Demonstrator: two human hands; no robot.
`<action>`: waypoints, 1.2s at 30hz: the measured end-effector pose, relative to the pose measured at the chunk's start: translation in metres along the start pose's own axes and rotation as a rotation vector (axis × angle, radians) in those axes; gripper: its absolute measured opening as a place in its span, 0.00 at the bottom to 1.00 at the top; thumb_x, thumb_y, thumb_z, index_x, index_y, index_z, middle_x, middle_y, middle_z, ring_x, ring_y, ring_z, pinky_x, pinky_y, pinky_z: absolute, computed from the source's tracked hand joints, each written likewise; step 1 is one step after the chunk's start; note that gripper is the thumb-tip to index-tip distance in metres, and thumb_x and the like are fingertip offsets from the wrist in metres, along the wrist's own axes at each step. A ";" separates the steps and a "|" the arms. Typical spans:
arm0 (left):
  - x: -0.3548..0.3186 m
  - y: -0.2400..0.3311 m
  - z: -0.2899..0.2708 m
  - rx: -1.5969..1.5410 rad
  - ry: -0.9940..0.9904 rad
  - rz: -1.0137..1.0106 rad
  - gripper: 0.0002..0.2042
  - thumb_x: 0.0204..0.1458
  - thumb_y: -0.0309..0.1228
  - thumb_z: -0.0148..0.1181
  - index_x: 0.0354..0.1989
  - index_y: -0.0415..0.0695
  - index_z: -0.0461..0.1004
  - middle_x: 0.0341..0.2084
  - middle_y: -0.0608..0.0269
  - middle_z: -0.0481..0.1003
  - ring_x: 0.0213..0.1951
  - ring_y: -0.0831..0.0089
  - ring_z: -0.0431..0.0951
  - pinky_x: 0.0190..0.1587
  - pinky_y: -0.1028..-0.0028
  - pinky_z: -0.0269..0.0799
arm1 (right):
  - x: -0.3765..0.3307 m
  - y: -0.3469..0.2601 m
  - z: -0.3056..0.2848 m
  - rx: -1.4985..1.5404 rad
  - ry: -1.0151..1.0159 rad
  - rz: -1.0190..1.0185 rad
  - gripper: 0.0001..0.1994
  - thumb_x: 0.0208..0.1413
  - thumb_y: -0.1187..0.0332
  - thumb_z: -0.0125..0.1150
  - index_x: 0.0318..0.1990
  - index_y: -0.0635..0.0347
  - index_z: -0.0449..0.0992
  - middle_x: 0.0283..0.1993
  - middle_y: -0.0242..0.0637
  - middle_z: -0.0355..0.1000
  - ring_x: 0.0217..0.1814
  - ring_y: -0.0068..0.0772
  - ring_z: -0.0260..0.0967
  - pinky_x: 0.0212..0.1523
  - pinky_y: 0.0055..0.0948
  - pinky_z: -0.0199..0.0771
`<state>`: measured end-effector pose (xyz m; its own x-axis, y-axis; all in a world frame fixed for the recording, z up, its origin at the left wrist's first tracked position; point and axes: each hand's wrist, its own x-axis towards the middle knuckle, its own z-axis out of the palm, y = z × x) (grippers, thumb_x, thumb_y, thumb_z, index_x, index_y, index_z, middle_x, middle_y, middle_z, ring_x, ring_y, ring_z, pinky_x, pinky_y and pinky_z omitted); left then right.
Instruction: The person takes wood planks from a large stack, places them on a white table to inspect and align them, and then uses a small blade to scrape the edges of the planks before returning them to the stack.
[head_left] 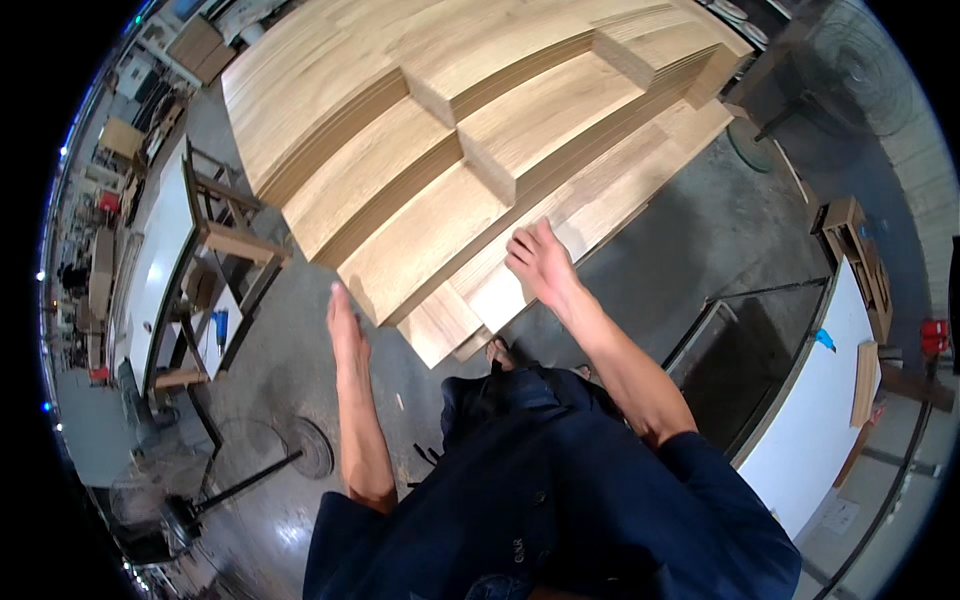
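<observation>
In front of me stand stepped stacks of light wood-grain boards (420,230), their layered edges showing along the near sides. My left hand (346,325) is upright and flat beside the left end of the nearest tall stack. Its fingers are stretched out, and whether the fingertips touch the corner I cannot tell. Over a lower board (590,205) along the front, my right hand (541,262) hangs just short of the stack's near side. Its fingers are loosely bent and a little apart, and nothing shows in them.
To the left are a white-topped workbench (160,250) with a blue power tool (221,325) on its lower shelf and a standing fan (175,510). At right, a white table (815,430) carries a small blue tool (824,340) and wood strips (864,385). Another fan (850,75) stands far right.
</observation>
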<state>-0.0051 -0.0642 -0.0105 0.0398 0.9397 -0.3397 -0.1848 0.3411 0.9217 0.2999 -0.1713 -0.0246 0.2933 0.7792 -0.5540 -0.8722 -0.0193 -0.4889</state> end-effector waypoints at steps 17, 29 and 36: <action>-0.089 -0.090 0.185 0.656 -0.893 0.154 0.17 0.59 0.28 0.50 0.54 0.33 0.67 0.50 0.50 0.72 0.52 0.68 0.72 0.55 0.73 0.65 | -0.299 -0.011 -0.264 -0.088 1.010 -0.677 0.16 0.61 0.70 0.52 0.53 0.70 0.69 0.42 0.38 0.75 0.37 0.20 0.70 0.37 0.18 0.70; -0.266 -0.177 0.346 0.920 -1.703 0.108 0.15 0.58 0.32 0.54 0.49 0.33 0.73 0.41 0.55 0.77 0.45 0.73 0.75 0.51 0.75 0.68 | -0.614 0.106 -0.478 -0.766 2.500 -0.164 0.36 0.56 0.48 0.52 0.59 0.76 0.59 0.63 0.69 0.51 0.67 0.65 0.48 0.65 0.49 0.51; -0.397 -0.209 0.398 1.137 -2.122 0.253 0.16 0.56 0.32 0.56 0.48 0.32 0.72 0.41 0.54 0.78 0.46 0.72 0.76 0.50 0.75 0.68 | -0.659 0.095 -0.498 -0.123 2.480 0.250 0.34 0.58 0.40 0.39 0.66 0.51 0.54 0.71 0.54 0.43 0.72 0.58 0.41 0.65 0.56 0.48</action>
<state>0.4087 -0.4986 0.0061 0.7588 -0.5477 -0.3525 0.0059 -0.5354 0.8446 0.2188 -0.9981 -0.0414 0.0289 -0.9986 0.0445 -0.9547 -0.0408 -0.2947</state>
